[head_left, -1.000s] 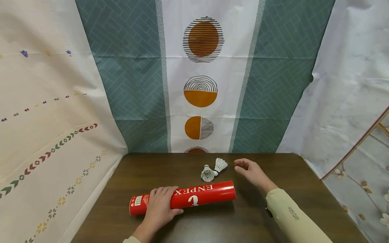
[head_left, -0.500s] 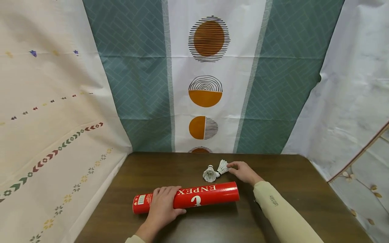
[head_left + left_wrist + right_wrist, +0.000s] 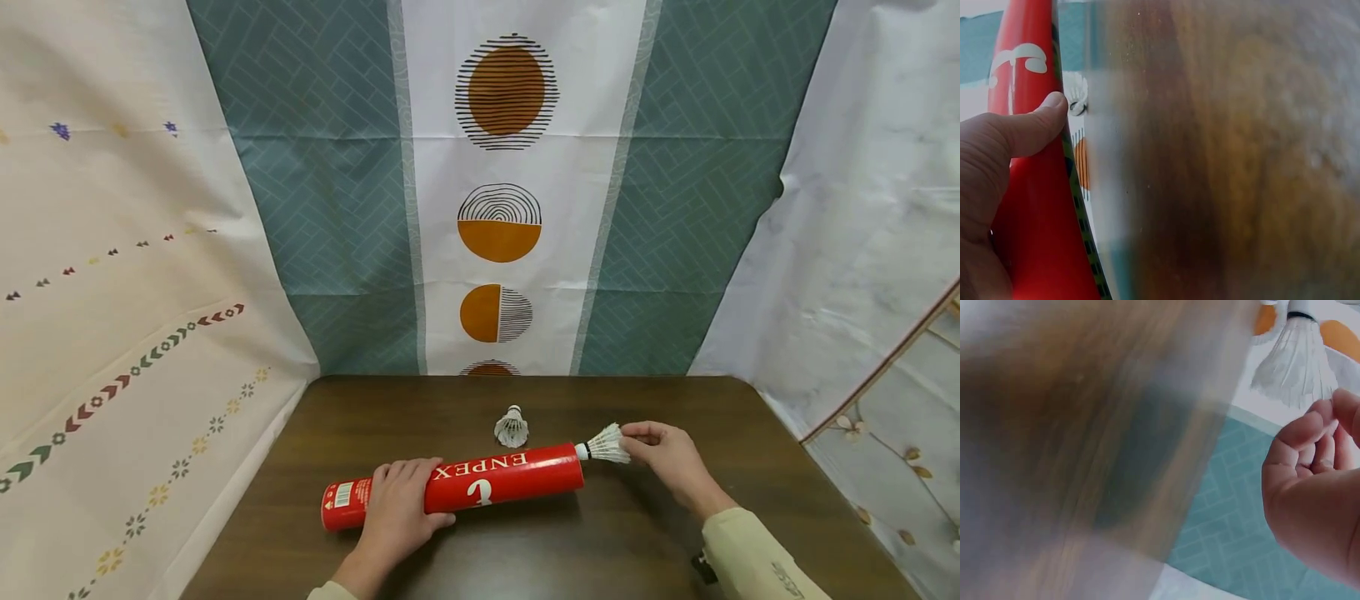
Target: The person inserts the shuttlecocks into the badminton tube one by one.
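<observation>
My left hand (image 3: 401, 504) grips a red tube (image 3: 517, 479) marked ENPEX, which lies slantwise in front of me. In the left wrist view the thumb (image 3: 1038, 125) presses along the tube's side. My right hand (image 3: 671, 462) pinches a white shuttlecock (image 3: 609, 444) by the rim of its feathers, at the tube's right end. Its cork points at that end; whether it is inside the opening I cannot tell. The right wrist view shows the fingertips on the feather edge of the shuttlecock (image 3: 1297, 362). A second shuttlecock (image 3: 512, 427) stands cork up behind the tube.
The dark wooden table (image 3: 420, 412) reaches back to a hanging cloth (image 3: 345, 250) in green and white. Pale patterned cloth (image 3: 150, 333) borders the left side, and white cloth (image 3: 847, 275) borders the right.
My right hand has reached left to one of the two shuttlecocks, taken it by the feathers and brought it right and forward to the tube's end. The left hand stays on the tube.
</observation>
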Demonstrator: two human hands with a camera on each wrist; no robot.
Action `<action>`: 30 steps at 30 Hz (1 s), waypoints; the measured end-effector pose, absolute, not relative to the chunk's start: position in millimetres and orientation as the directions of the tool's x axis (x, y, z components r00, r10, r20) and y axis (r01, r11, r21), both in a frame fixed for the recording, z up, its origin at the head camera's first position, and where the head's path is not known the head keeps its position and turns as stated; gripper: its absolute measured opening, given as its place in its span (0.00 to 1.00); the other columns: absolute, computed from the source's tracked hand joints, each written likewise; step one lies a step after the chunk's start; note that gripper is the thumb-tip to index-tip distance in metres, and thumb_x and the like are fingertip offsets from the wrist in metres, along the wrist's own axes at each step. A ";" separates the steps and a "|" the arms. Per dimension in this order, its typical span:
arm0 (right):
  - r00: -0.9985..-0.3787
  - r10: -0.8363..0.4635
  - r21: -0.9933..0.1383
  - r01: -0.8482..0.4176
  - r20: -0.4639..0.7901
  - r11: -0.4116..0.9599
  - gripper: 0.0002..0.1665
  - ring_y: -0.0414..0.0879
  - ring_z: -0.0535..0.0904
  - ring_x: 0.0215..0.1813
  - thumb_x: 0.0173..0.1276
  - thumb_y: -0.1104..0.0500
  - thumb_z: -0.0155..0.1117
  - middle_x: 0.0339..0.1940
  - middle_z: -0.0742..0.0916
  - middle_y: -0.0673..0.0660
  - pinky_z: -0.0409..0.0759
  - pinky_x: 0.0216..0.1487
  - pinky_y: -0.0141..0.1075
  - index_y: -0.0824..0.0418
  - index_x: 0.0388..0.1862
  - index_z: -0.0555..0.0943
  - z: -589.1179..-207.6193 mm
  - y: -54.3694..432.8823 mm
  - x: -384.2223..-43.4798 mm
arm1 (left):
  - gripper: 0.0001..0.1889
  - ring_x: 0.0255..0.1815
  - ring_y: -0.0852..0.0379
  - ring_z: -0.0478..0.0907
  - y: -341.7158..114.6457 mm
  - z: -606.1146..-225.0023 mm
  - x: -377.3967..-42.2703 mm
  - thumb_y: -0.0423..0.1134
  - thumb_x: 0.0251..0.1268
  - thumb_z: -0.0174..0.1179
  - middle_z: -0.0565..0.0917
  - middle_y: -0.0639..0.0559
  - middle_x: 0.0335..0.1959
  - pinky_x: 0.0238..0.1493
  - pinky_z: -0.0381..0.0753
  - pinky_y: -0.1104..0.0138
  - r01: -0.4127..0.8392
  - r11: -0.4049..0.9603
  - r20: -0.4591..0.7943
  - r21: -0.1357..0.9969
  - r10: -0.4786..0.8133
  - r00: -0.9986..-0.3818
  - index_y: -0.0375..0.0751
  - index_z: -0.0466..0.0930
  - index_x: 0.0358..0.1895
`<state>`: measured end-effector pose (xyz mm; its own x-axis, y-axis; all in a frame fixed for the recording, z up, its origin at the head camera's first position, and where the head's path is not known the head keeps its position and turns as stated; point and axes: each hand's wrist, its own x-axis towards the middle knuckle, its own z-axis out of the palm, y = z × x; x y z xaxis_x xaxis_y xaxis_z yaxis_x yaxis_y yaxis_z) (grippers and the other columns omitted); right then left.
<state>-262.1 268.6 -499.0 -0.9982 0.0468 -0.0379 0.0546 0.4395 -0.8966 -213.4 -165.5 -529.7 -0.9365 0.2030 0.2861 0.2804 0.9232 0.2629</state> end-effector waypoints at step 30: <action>-0.999 -0.042 -0.977 0.013 -0.022 0.212 0.42 0.47 0.84 0.48 0.67 0.60 0.79 0.48 0.93 0.61 0.86 0.46 0.33 0.63 0.75 0.69 -495.0 211.2 -204.5 | 0.46 0.59 0.48 0.80 -147.6 -528.0 -206.6 0.59 0.40 0.87 0.88 0.53 0.60 0.64 0.73 0.43 0.319 0.909 0.334 0.268 0.223 -0.916 0.52 0.79 0.67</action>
